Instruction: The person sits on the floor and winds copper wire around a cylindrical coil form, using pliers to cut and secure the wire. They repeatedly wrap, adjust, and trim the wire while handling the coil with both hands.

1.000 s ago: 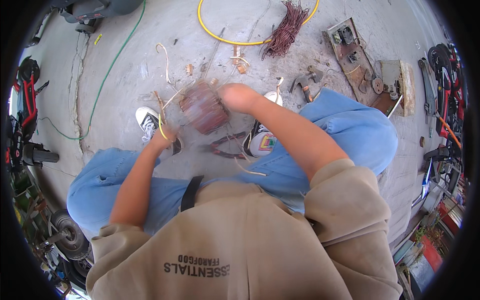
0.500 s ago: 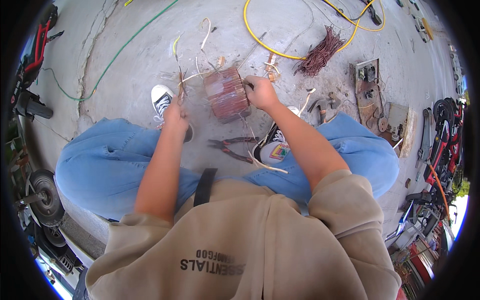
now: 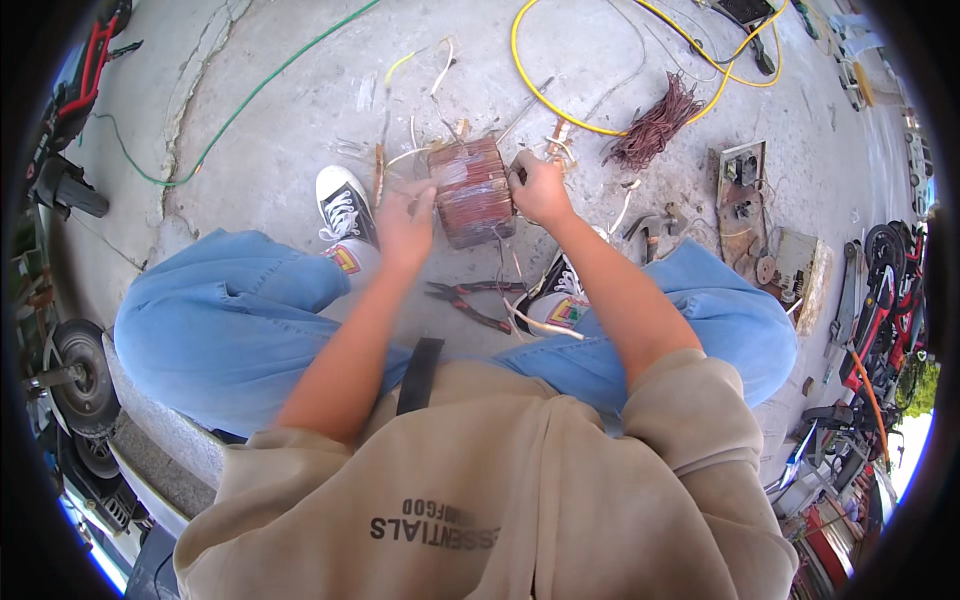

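A copper-red wound coil wrapped in clear plastic point(image 3: 470, 205) sits on the concrete between my shoes, with stripped wires and white leads trailing from it. My right hand point(image 3: 538, 190) has its fingers curled on the coil's right end. My left hand point(image 3: 405, 225) is blurred at the coil's left side; whether it holds anything is unclear. Long-handled tools with red-and-black grips point(image 3: 470, 305) lie below the coil. A hammer point(image 3: 650, 230) lies beside my right knee.
A bundle of dark red wire point(image 3: 650, 135), a yellow hose point(image 3: 540, 95) and a green cord point(image 3: 240, 120) lie ahead. Rusty opened metal housings point(image 3: 745, 210) are at right. Bikes or scooters point(image 3: 880, 290) line the right edge; wheeled equipment point(image 3: 80, 380) is at left.
My left hand has left the upright wire ends and moved right toward the coil. The coil and my right hand appear slightly further right in view, along with the surroundings.
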Action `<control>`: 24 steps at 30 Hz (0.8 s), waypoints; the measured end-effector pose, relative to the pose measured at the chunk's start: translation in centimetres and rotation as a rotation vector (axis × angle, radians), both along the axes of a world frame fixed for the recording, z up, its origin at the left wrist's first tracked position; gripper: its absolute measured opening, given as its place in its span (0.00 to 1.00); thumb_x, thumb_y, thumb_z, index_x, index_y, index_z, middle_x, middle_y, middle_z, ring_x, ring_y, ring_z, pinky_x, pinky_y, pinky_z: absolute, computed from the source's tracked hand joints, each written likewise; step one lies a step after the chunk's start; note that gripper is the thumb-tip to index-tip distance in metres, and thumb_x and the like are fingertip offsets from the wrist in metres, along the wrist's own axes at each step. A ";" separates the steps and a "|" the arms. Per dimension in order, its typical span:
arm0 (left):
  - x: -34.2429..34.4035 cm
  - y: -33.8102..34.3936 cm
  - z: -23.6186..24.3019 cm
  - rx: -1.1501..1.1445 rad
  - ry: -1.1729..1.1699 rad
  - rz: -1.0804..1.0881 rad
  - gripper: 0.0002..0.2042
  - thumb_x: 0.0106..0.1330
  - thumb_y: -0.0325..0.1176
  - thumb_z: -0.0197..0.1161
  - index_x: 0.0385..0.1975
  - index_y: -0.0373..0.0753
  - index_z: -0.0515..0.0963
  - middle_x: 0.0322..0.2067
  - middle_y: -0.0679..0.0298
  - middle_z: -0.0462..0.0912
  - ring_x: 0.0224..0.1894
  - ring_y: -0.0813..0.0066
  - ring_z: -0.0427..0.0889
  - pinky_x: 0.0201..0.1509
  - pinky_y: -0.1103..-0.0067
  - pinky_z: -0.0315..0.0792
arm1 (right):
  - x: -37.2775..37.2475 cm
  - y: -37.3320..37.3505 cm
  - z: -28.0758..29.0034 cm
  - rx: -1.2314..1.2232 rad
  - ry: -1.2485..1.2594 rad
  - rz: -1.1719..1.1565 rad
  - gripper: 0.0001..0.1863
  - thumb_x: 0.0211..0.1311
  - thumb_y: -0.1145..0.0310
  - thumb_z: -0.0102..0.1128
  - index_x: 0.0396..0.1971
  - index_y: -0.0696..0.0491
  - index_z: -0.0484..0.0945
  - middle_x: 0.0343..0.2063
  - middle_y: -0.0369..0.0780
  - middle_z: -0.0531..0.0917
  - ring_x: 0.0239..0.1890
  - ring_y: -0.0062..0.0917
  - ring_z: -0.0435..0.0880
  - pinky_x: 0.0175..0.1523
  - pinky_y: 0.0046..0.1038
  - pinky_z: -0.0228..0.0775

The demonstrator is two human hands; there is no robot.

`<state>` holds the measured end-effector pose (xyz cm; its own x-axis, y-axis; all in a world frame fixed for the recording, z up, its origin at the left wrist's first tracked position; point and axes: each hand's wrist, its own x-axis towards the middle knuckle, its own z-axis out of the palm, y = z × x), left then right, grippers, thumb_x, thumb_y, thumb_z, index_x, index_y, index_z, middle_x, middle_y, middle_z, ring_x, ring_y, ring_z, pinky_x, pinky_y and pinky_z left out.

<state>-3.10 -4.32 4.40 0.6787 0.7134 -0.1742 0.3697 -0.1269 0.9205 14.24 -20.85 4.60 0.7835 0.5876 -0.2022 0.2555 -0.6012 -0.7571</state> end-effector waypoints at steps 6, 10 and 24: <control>-0.4 -0.3 0.2 -0.802 0.174 0.255 0.14 0.73 0.33 0.53 0.49 0.27 0.72 0.47 0.50 0.80 0.46 0.64 0.82 0.54 0.75 0.78 | -0.9 -0.9 -2.6 0.170 0.206 -0.205 0.08 0.58 0.70 0.60 0.32 0.60 0.79 0.24 0.48 0.83 0.26 0.32 0.83 0.36 0.33 0.74; -0.9 -0.5 -0.1 -0.948 0.096 0.264 0.15 0.72 0.31 0.54 0.52 0.27 0.71 0.52 0.52 0.77 0.53 0.65 0.77 0.61 0.72 0.73 | -0.7 -1.0 -1.8 0.118 0.529 -0.203 0.11 0.60 0.66 0.62 0.35 0.59 0.81 0.24 0.46 0.83 0.25 0.24 0.82 0.35 0.31 0.73; -4.0 -1.9 -0.1 -1.057 -0.015 0.010 0.16 0.70 0.27 0.56 0.53 0.24 0.70 0.52 0.52 0.75 0.55 0.66 0.75 0.62 0.75 0.71 | -3.0 -3.1 -4.9 0.098 0.419 -0.117 0.14 0.66 0.63 0.56 0.40 0.58 0.82 0.34 0.49 0.84 0.37 0.38 0.83 0.45 0.34 0.72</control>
<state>-7.06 -6.21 4.28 0.6806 0.2095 -0.7021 0.3539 0.7450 0.5654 11.26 -23.94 -0.32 0.7084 0.5316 -0.4642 -0.1511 -0.5283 -0.8355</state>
